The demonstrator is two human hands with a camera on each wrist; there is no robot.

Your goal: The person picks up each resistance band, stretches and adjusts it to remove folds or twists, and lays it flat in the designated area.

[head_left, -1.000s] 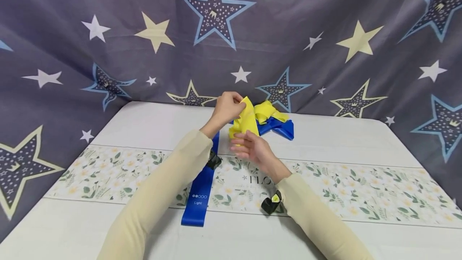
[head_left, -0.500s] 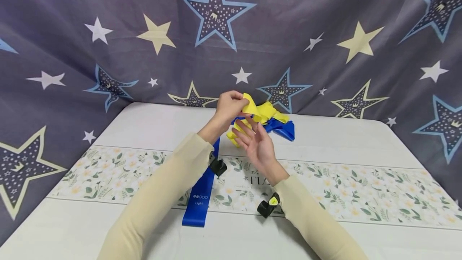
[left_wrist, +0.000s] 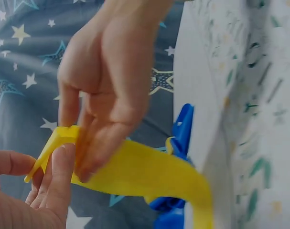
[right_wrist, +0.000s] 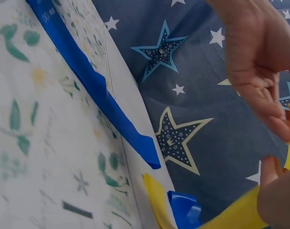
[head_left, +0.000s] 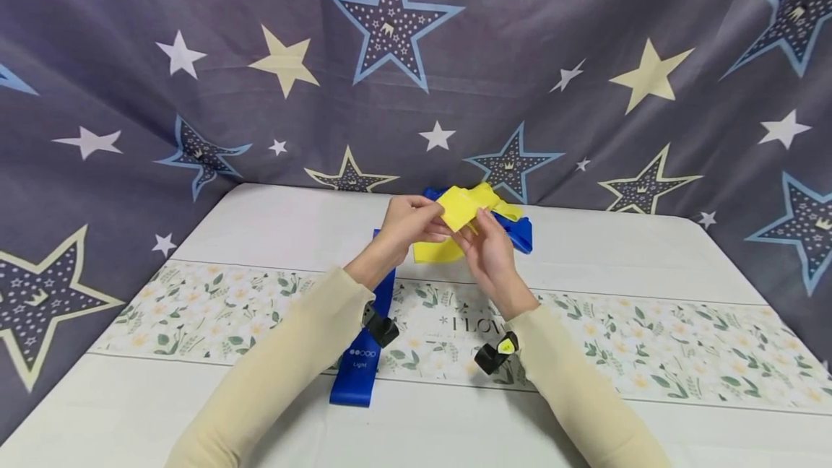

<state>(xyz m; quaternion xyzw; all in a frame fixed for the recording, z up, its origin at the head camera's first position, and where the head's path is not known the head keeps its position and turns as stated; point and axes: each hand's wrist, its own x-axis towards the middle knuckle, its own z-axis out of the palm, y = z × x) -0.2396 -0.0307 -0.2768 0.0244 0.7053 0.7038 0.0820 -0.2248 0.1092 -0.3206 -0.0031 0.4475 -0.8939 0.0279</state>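
A yellow resistance band (head_left: 458,208) is held up between my two hands over the back of the table. My left hand (head_left: 408,224) pinches one end between thumb and fingers, near a fold (left_wrist: 59,138) in the left wrist view. My right hand (head_left: 492,248) grips it from the other side, thumb in front and a finger behind. From the hands the yellow strip runs off and droops, and a lower yellow length (head_left: 438,251) shows beneath them. Behind lie a crumpled blue band (head_left: 520,235) and more yellow band (head_left: 503,206), partly hidden by the hands.
A blue resistance band (head_left: 353,386) marked "Light" lies stretched lengthwise on the table, partly under my left forearm. A floral strip (head_left: 650,349) crosses the white tabletop (head_left: 650,258). A star-patterned curtain (head_left: 572,13) rises behind the back edge.
The yellow band's end has come down and turned its flat face forward. My right hand, open half a second ago, has moved in and now grips the band too.
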